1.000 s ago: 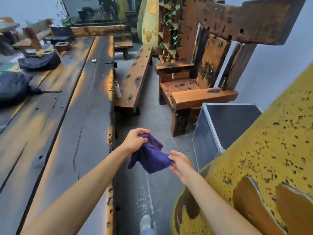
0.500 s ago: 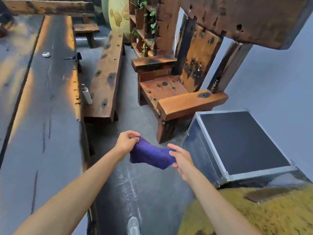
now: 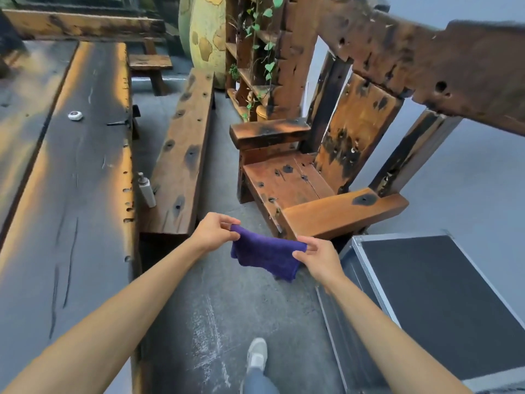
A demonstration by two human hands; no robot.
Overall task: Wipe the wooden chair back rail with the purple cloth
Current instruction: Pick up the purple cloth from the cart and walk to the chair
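While both arms are reaching forward over the concrete floor [image 3: 227,308], the purple cloth [image 3: 265,255] is hanging stretched between the two hands, in the air, below and in front of the wooden chair [image 3: 292,183]. Left hand [image 3: 211,231] is pinching the cloth's upper left corner, thumb and fingertips closing on the fabric. Right hand [image 3: 319,258] is pinching the upper right corner the same way; both grips are clamped on the cloth. The lower edge is drooping free toward the floor.

Cloth is sitting just in front of the chair's near armrest [image 3: 341,214], not touching it as far as can be told. The chair back rail [image 3: 426,69] is running across the upper right, dark, pitted with holes, well apart from the cloth and hands. Back slat [image 3: 358,126] below it is showing worn orange and black patches.

To the left, a long dark bench [image 3: 74,194] is carrying a small round white object [image 3: 75,115]. A white bottle [image 3: 147,190] is standing tilted between the bench edge and a plank seat [image 3: 181,160]. A metal-edged black case [image 3: 443,302] is lying at lower right, beside the right forearm. A trailing green vine [image 3: 262,38] is hanging on shelving behind the chair. A light shoe [image 3: 257,355] is showing at the bottom, on the floor.
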